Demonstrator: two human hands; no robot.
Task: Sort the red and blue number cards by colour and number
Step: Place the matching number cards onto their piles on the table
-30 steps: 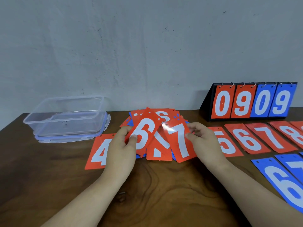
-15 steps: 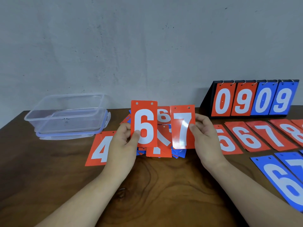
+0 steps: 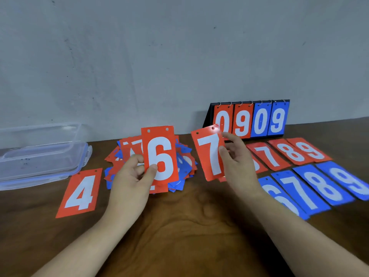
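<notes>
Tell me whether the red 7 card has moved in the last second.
Yes. The red 7 card, held by the right hand, has shifted right: it was in front of the pile, and now its top corner overlaps the scoreboard.

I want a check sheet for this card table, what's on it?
Surface: brown wooden table.
Job's things: red 6 and red 7 held up; mixed pile behind them; red 4 flat at left; red row and blue row at right.
Clutter: clear box at left; scoreboard reading 0909 at back.
Hands: left hand pinches red 6; right hand pinches red 7.
Cables: nothing seen.
Surroundings: grey wall.
</notes>
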